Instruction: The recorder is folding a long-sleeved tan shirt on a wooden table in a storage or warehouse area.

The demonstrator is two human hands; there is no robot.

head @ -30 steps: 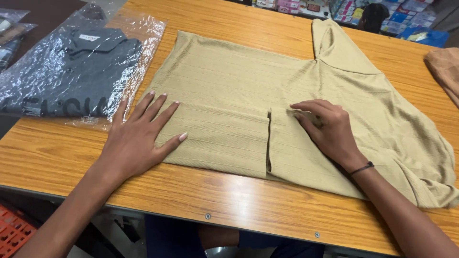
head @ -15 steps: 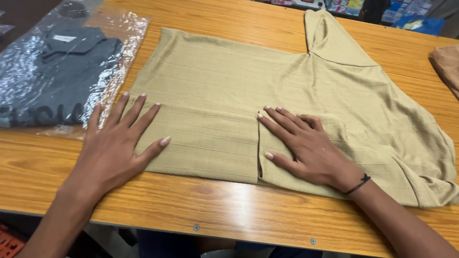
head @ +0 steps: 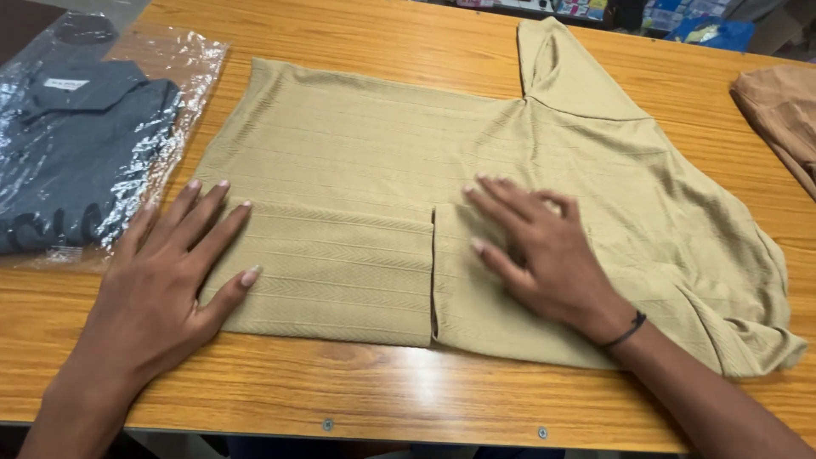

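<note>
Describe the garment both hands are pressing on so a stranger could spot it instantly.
On the wooden table, look at the middle, between the bagged dark shirt and a brown garment. The beige ribbed shirt lies spread flat, left hand and right hand on it. It alone is unbagged, sand-coloured and partly folded.

brown garment (head: 782, 110) cropped (right edge), bagged shirt (head: 76, 144) cropped

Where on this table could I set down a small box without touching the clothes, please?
Bare wooden table runs along the near edge, below the beige garment, between the left hand and right hand. Another free patch lies at the far edge, between the bagged dark shirt and the garment's raised sleeve. The left and right sides are crowded, with a brown garment far right.
</note>
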